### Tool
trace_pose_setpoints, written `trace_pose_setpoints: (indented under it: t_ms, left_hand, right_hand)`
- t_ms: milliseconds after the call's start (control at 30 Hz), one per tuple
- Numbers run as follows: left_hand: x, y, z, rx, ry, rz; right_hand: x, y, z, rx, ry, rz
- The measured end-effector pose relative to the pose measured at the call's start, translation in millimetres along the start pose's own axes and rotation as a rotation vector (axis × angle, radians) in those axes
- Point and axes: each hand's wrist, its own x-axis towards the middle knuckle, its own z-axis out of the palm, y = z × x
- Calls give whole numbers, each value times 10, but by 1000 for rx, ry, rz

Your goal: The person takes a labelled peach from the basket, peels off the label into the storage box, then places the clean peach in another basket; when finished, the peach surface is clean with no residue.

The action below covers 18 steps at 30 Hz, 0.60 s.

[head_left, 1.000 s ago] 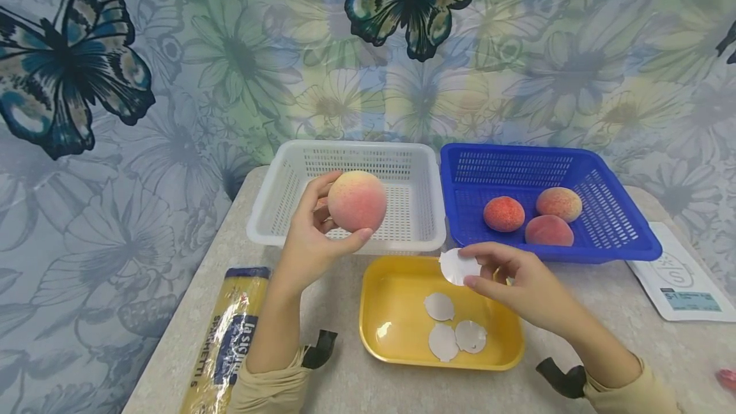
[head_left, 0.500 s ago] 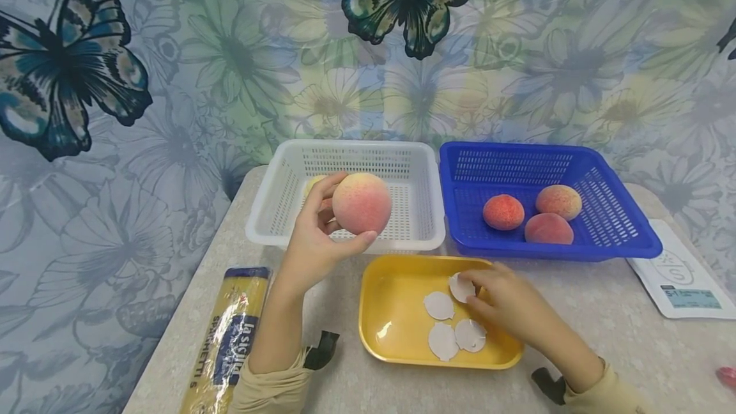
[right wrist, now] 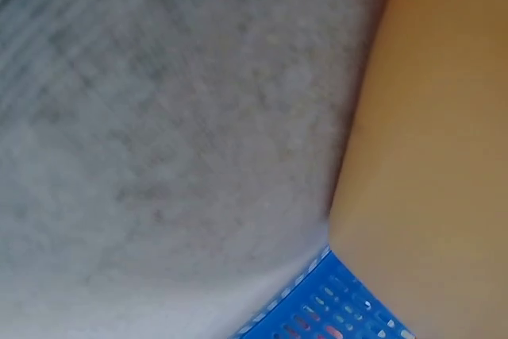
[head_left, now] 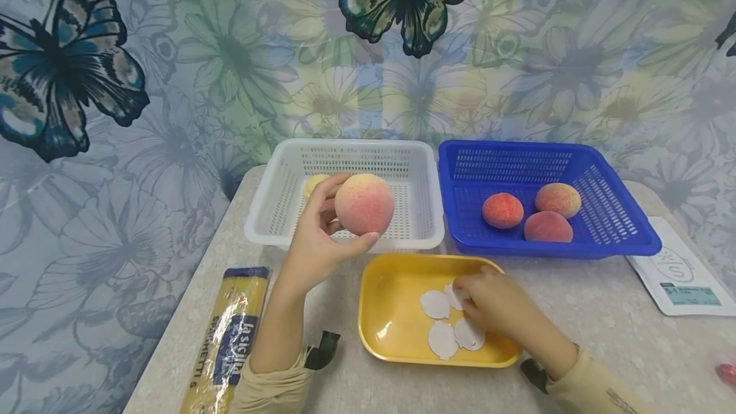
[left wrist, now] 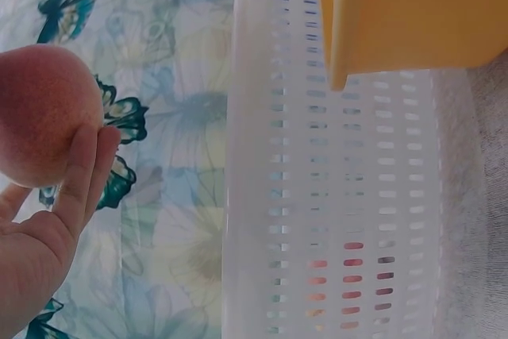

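My left hand (head_left: 316,238) holds up a large pink and yellow peach (head_left: 365,204), fingers behind it and thumb under its front. The peach overlaps the white basket (head_left: 422,235) in the head view. In the left wrist view the same peach (left wrist: 44,113) rests against the fingers. My right hand (head_left: 496,302) reaches down into the yellow tray (head_left: 391,337), its fingers curled at a white round paper piece (head_left: 452,298). Part of that piece is hidden under the fingertips. Several similar white pieces (head_left: 443,340) lie close together in the tray. The right wrist view leaves out the fingertips.
A blue basket (head_left: 609,248) with three reddish peaches (head_left: 549,227) stands behind the tray at the right. In the white basket sits a yellowish fruit (head_left: 315,184). A spaghetti pack (head_left: 232,331) lies at left, a white packet (head_left: 684,273) at right.
My right hand has lowered the white round piece into the yellow tray and moved it left, beside the others. The left hand with the peach has shifted slightly right.
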Motion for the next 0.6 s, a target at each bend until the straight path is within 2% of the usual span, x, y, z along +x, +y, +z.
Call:
trace_pose_setpoints:
  t_ms: [200,333,500,600]
  left_hand:
    - [-7,-3,14,9,-6,-8]
    - [-14,-6,20,17,-6,-19]
    - [-15,-7,28,22,-10,-34]
    - [-11,-8,34,22,-17,-39]
  right_hand:
    - [28,-2,43,-67,-4,-14]
    - [28,1,27,-64,-23,-15]
    - [-6,1,-53,21,1,-23]
    - [-51,1,-134,115,25,-10]
